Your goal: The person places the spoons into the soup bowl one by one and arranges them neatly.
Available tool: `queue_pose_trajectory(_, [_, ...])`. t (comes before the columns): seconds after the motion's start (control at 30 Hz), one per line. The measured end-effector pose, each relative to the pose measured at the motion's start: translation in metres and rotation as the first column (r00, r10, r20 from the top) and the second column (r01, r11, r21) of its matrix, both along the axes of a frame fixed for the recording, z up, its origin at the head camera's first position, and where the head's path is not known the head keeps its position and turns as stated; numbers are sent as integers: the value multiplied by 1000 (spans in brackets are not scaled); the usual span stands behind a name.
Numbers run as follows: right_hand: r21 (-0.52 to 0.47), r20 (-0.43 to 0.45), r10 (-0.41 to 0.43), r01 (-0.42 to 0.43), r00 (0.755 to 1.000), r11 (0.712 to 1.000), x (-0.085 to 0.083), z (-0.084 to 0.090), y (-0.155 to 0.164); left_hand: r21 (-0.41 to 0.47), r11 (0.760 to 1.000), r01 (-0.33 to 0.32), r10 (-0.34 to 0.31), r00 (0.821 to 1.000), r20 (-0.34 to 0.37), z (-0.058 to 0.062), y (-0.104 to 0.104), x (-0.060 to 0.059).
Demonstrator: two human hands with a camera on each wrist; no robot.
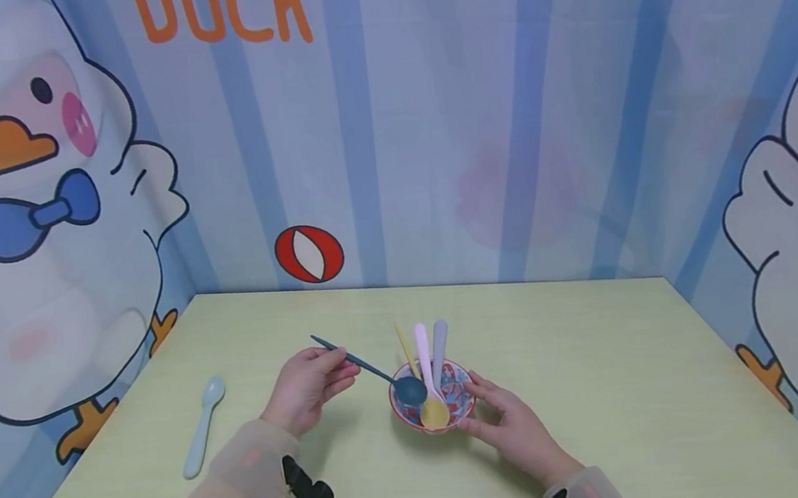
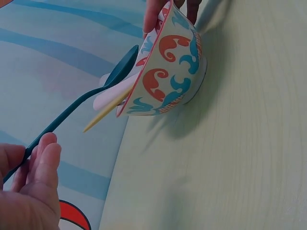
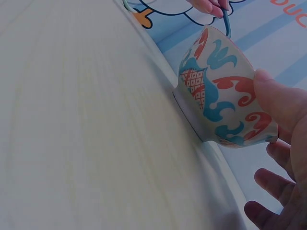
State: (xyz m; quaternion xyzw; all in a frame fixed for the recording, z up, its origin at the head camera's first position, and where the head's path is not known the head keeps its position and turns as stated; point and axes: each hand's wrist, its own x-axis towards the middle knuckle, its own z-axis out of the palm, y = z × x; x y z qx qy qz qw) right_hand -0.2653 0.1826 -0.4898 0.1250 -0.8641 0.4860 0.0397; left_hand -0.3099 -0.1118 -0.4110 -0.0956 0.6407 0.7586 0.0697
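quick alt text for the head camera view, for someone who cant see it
A person's left hand holds a dark teal spoon over a patterned bowl, while their right hand holds its side. Pink, lavender and yellow utensils stand in it. A pale blue spoon lies to the left on the table, before a striped backdrop with a cartoon duck.

Dim wrist views — brighter head view

The left hand (image 1: 311, 385) hung just left of the bowl (image 1: 457, 393), thumb and fingers pinched; its sleeved forearm (image 1: 208, 497) slanted to the bowl's near left; the right hand (image 1: 515, 429) gripped the bowl's right rim, thumb on the near side.
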Motion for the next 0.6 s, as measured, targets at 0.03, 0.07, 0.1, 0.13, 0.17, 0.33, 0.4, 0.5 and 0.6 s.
queue_pose_trajectory(0.03, [2, 0, -1, 1, 1000, 1000, 0, 0, 0, -6, 1000, 4, -4, 1000, -2, -1, 1, -1])
queue_pose_trajectory(0.07, [4, 2, -1, 1, 1000, 1000, 0, 0, 0, -12, 1000, 8, -8, 1000, -3, -1, 2, -2])
queue_pose_trajectory(0.1, [6, 3, -2, 2, 1000, 1000, 0, 0, 0, -17, 1000, 12, -12, 1000, -3, -2, 3, -2])
queue_pose_trajectory(0.13, [8, 4, -3, 3, 1000, 1000, 0, 0, 0, -23, 1000, 13, -13, 1000, -2, -3, 4, -3])
queue_pose_trajectory(0.17, [8, 6, -3, 3, 1000, 1000, 0, 0, 0, -30, 999, 18, -18, 1000, -2, -3, 5, -4])
queue_pose_trajectory(0.33, [7, 1, -2, 2, 1000, 1000, -1, -1, 0, -55, 997, 48, -47, 999, 8, -5, 9, -7])
queue_pose_trajectory(0.4, [7, 1, -1, 1, 1000, 1000, 0, -1, 0, -65, 996, 56, -55, 998, 16, -4, 11, -8])
queue_pose_trajectory(0.5, [9, 5, -2, 2, 1000, 1000, 0, -1, 0, -90, 993, 71, -70, 997, 24, -4, 13, -10])
queue_pose_trajectory(0.6, [8, 2, -1, 1, 1000, 1000, 0, -1, 0, -121, 988, 93, -90, 995, 33, -4, 14, -12])
